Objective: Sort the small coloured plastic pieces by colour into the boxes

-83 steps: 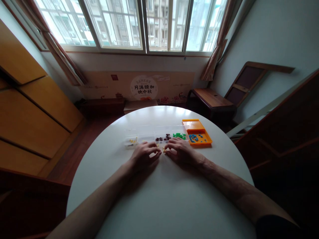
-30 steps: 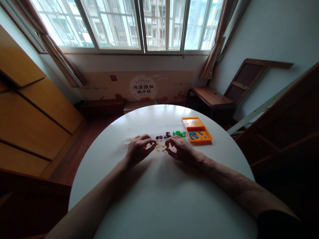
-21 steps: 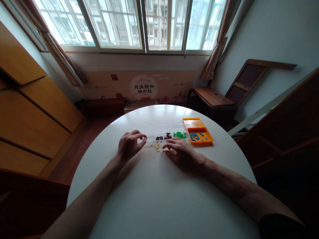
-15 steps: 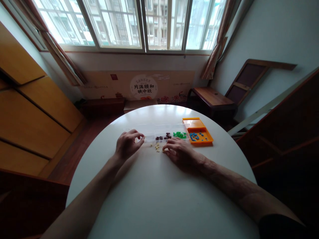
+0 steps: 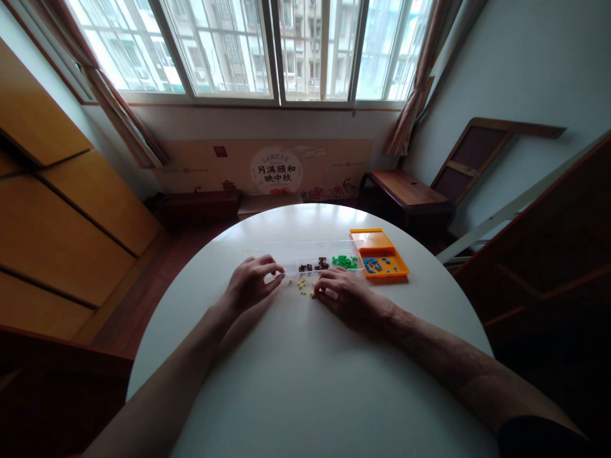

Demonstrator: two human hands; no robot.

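My left hand [image 5: 251,283] hovers at the left front of a clear compartment box [image 5: 289,266], thumb and forefinger slightly apart with nothing visible between them. Several small pale yellow pieces [image 5: 301,284] lie loose on the table between my hands. My right hand [image 5: 344,292] rests at their right side, its fingertips closed at a small yellow piece [image 5: 312,294]. Inside the clear box are dark brown pieces [image 5: 321,263] and green pieces [image 5: 344,261]. To the right stands an open orange box [image 5: 401,272] with blue pieces [image 5: 371,264] in it.
The round white table [image 5: 305,381] carries everything. Beyond it are a wooden stool [image 5: 403,186], a printed panel [image 5: 334,168] and a window [image 5: 229,51]. Yellow-brown cabinets [image 5: 62,248] stand at the left.
My left hand has moved slightly right and down, away from the clear box's left compartment toward the yellow pieces, and its fingertips have parted. My right hand stays nearly in place.
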